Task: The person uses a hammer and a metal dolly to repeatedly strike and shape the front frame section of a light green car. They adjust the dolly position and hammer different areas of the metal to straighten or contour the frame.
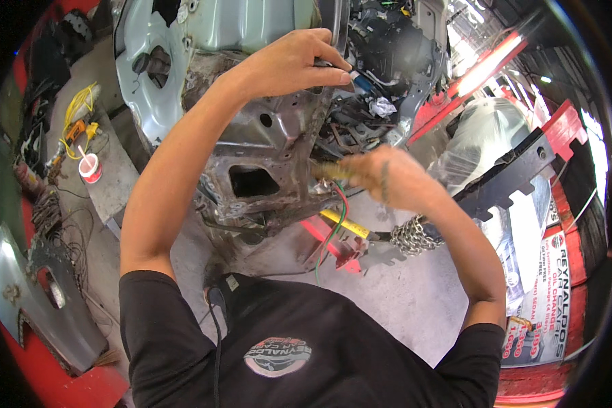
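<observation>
In front of me stands a car body stripped to bare metal, with a square hole and a rusty, scuffed surface. My left hand reaches over its upper part, beside the engine bay. The fingers are closed around something thin and dark, mostly hidden by the hand. Just beyond the fingertips shows a blue cylindrical piece; whether it belongs to what I hold, I cannot tell. Lower and to the right, my right hand is smeared by motion. It grips a yellowish-brown handle, whose far end is blurred against the metal.
Red and green wires hang below the panel. A chain wraps a notched dark metal beam at right. On a bench at left lie a white-and-red cup and a yellow cord. A loose grey fender leans lower left.
</observation>
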`<state>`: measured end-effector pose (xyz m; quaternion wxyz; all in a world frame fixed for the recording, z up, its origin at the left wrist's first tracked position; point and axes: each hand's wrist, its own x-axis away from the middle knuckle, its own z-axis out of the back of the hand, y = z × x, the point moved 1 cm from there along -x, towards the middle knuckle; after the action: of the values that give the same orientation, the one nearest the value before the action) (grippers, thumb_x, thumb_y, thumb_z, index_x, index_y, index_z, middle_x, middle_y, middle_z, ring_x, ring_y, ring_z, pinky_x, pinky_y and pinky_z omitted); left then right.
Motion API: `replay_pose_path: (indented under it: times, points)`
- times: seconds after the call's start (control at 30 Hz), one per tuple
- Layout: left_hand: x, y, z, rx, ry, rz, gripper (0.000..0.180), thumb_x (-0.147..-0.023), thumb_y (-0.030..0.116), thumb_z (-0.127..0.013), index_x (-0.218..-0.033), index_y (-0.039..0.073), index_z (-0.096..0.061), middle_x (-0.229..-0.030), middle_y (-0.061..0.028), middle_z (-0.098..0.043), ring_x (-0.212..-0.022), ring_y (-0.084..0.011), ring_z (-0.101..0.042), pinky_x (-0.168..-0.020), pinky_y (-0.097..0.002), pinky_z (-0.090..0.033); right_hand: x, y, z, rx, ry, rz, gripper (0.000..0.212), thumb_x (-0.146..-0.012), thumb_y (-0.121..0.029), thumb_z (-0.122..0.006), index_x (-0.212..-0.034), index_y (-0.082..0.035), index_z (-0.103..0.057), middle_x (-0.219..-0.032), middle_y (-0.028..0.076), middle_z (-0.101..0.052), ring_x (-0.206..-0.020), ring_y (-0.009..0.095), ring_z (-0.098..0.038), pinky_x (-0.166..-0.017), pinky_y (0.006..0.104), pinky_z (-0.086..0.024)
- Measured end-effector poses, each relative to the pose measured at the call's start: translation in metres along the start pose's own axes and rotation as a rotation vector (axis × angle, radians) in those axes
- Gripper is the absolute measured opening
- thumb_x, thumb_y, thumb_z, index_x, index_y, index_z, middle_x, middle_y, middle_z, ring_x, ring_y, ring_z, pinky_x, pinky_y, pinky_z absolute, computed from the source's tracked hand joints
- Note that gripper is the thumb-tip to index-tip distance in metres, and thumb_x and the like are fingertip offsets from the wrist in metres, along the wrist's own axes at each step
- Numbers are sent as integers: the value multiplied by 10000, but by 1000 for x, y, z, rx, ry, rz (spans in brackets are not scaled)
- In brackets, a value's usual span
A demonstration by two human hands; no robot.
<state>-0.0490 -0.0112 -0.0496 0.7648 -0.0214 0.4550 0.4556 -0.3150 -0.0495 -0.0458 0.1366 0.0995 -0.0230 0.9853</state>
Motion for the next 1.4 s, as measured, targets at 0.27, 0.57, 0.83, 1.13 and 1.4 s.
replay_pose_path:
  times: [0.27,0.57,0.83,1.13,1.4]
  points:
    - [0,-9,3,37,62,5,403,-978,390,-758,-1181,45,-801,-859,-24,-455,-817,-147,-506,-696,-324,-428,3,0,46,-8,111,-120,350,-922,-152,-714,-1253,-38,-716,-906,247,-718,-863,425,-710,-783,482,-560]
    - [5,-5,-3,156,52,95,379,-993,363,-748,-1184,39,-798,-887,0,-466,-809,-122,-500,-697,-309,-419,12,9,-31,-64,-94,104,332,-937,-156,-691,-1253,-62,-726,-926,228,-733,-900,441,-693,-818,523,-540]
    - [2,1,-7,71,27,156,372,-989,337,-752,-1194,29,-793,-901,8,-469,-835,-101,-511,-770,-271,-459,17,26,-35,35,-14,142,326,-910,-132,-687,-1218,-32,-724,-877,236,-719,-884,418,-707,-831,517,-542]
    - [-3,6,-7,38,28,96,359,-964,321,-783,-1182,36,-795,-877,-7,-443,-815,-126,-485,-723,-305,-425,12,36,-18,-119,252,98,300,-910,-132,-699,-1190,-25,-721,-883,249,-716,-858,424,-709,-783,505,-554]
    - [0,9,0,25,15,120,368,-954,323,-792,-1181,33,-797,-871,-6,-469,-835,-122,-499,-730,-302,-424,-4,33,8,37,206,38,207,-894,-175,-733,-1052,-41,-740,-855,216,-723,-880,409,-719,-785,521,-563]
